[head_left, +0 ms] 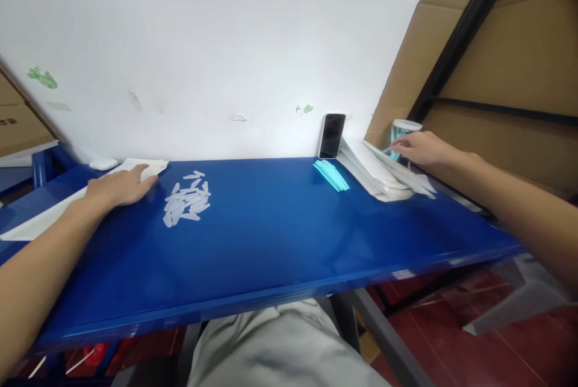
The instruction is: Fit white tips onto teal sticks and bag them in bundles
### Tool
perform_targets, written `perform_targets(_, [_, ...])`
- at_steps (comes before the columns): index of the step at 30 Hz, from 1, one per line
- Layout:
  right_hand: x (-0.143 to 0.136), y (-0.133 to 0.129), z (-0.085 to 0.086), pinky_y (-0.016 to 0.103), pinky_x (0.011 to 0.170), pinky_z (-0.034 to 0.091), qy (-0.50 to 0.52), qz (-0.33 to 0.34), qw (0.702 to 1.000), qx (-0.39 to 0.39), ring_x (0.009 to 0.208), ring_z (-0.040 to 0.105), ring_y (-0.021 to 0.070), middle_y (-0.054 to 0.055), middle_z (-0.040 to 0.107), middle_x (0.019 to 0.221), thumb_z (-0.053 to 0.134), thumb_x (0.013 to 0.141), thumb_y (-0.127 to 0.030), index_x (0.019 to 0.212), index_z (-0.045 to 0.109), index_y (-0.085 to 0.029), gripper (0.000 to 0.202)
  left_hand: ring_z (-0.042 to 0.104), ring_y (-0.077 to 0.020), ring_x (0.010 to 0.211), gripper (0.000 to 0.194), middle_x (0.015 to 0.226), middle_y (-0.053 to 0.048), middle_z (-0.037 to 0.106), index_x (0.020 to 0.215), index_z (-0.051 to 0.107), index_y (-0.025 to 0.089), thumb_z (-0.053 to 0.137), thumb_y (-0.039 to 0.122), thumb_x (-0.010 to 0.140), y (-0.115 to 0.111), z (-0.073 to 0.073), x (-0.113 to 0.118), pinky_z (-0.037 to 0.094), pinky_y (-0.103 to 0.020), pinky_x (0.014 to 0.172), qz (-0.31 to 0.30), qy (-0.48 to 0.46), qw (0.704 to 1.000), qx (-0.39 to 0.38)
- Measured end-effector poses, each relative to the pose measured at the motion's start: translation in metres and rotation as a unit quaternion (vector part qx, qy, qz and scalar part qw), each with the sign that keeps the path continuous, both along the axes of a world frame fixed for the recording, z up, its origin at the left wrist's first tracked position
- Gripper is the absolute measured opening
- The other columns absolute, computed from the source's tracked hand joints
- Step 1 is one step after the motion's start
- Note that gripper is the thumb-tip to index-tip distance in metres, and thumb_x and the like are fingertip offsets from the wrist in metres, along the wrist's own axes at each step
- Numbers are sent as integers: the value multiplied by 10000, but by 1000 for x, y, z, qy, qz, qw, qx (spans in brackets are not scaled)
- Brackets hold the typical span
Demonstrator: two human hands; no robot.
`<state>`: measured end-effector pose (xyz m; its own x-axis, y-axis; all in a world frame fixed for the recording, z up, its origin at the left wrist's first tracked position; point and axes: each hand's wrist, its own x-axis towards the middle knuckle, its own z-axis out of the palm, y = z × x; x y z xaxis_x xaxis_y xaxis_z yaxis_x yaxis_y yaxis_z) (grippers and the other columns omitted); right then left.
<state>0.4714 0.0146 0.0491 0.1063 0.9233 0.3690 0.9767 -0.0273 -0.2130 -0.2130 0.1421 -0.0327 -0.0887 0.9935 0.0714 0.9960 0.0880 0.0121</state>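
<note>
My left hand (120, 186) lies flat, fingers apart, on white sheets (45, 212) at the left of the blue table (253, 236). At the right, my right hand (422, 147) is beside a clear cup with a white rim (406, 126) that has turquoise pieces in it. Its fingers are pinched together, and a bit of turquoise shows at their tips. Below that hand is a stack of white papers (374, 173). Turquoise strips (332, 175) lie fanned left of the stack. A loose pile of pale strips (186, 201) is near my left hand.
A phone (332, 135) leans upright against the white wall (217, 44). A white rounded object (103, 164) sits at the back left. Cardboard (510, 56) and a black metal frame stand at the right. The table's front edge is above my lap.
</note>
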Motion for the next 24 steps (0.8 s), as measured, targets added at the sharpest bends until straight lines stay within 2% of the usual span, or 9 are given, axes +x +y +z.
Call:
perform_targets(1, [-10, 0, 4, 319, 726, 412, 2, 3, 1000, 9, 696, 602, 168, 111, 750, 805, 704, 850, -202, 795, 775, -163, 98, 550, -498, 1235, 848, 1415, -261, 589, 1526, 475, 156, 464, 686, 864, 2, -4, -1, 417, -691, 983, -12, -1, 1000, 2])
perform_targets(3, [-35, 3, 10, 319, 760, 421, 25, 0, 996, 91, 760, 632, 184, 121, 760, 843, 616, 903, -216, 848, 770, -149, 177, 537, -506, 1241, 800, 1369, -264, 619, 1456, 553, 146, 509, 658, 844, 2, -10, -2, 426, -679, 972, -28, 5, 999, 19])
perform_targets(5, [-63, 9, 9, 316, 751, 438, 72, 17, 985, 155, 772, 652, 202, 117, 762, 834, 610, 906, -271, 917, 774, -141, 210, 497, -511, 1274, 770, 1358, -266, 620, 1428, 577, 141, 501, 650, 857, -2, -13, -1, 414, -685, 976, -38, 5, 999, 36])
perform_targets(6, [-76, 13, 6, 321, 751, 445, 68, 22, 985, 155, 770, 660, 215, 116, 761, 817, 616, 902, -299, 902, 775, -142, 224, 472, -512, 1295, 767, 1367, -268, 608, 1432, 574, 135, 487, 650, 870, -5, -14, 1, 404, -690, 985, -44, 2, 998, 40])
perform_targets(10, [-109, 35, -25, 351, 772, 461, -10, 29, 995, 90, 825, 691, 273, 136, 776, 867, 554, 925, -340, 837, 781, -146, 311, 399, -497, 1347, 721, 1405, -263, 547, 1444, 572, 115, 435, 584, 914, -15, -11, 10, 374, -676, 1036, -60, -4, 995, 83])
perform_targets(15, [-116, 52, -67, 354, 819, 468, -58, 11, 997, 47, 909, 704, 295, 163, 783, 955, 477, 954, -300, 983, 782, -120, 355, 497, -332, 1208, 512, 1090, -148, 643, 1249, 696, 136, 402, 418, 938, -23, -5, 28, 338, -519, 1132, -159, -50, 958, 233])
perform_targets(17, [-117, 52, -76, 343, 824, 470, -70, 30, 997, 22, 935, 697, 284, 159, 779, 1017, 482, 949, -280, 1021, 779, -126, 343, 530, -297, 1151, 453, 1036, -115, 664, 1136, 730, 159, 389, 392, 950, -28, -5, 40, 341, -490, 1134, -190, -89, 945, 250])
perform_targets(20, [-120, 48, -84, 336, 895, 471, -75, 57, 996, -2, 1014, 679, 278, 165, 759, 1127, 490, 962, -291, 1070, 781, -121, 354, 541, -304, 1144, 432, 1063, -110, 685, 1051, 756, 173, 403, 398, 945, -36, -9, 60, 369, -472, 1104, -198, -148, 937, 247])
perform_targets(24, [-128, 45, -92, 338, 993, 455, -80, 83, 992, -41, 1156, 636, 302, 176, 727, 1236, 549, 958, -333, 1149, 767, -114, 362, 534, -338, 1173, 435, 1074, -118, 701, 1115, 745, 192, 423, 419, 929, -45, -13, 78, 376, -465, 1087, -219, -180, 927, 244])
